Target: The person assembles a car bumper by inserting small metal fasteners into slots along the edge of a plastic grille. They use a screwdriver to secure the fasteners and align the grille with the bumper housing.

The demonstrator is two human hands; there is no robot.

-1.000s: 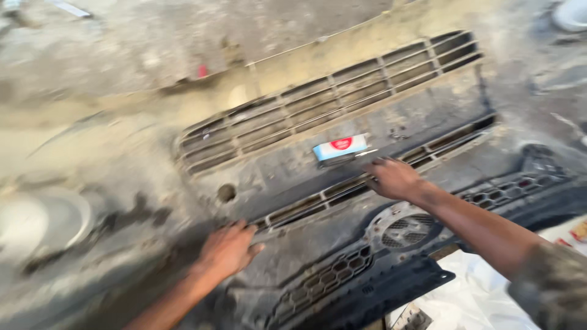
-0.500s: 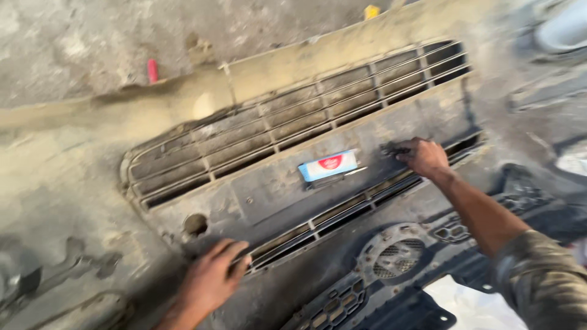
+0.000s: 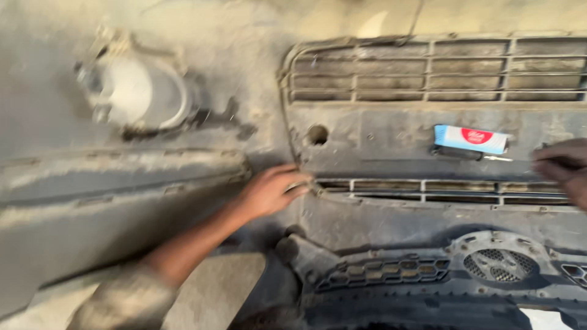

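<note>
A big, dust-caked grey plastic car bumper (image 3: 153,201) lies flat and fills nearly the whole scene, stretching out on every side of both hands. Above the hands runs its upper slatted grille (image 3: 437,68), a long opening of dirty horizontal bars. Just beside the left hand, to its right, begins the narrower lower slatted grille (image 3: 440,190). Below that sits a black plastic trim panel with honeycomb mesh (image 3: 428,278), nearer the person than either hand. Well up and to the left of the left hand is a round pale fog lamp housing (image 3: 143,95) set in the dusty surface.

The left hand (image 3: 269,190) rests on the bumper with its fingers curled narrow against the left end of the lower grille, touching its edge. The right hand (image 3: 562,168) comes in at the right edge, blurred and cut off; I cannot tell whether it grips anything or lies loose.

A small blue and white rectangular packet with a red mark (image 3: 471,139) lies on the flat band between the two grilles, just left of the right hand and well right of the left. Above the left hand's fingertips is a small round hole (image 3: 317,134).
</note>
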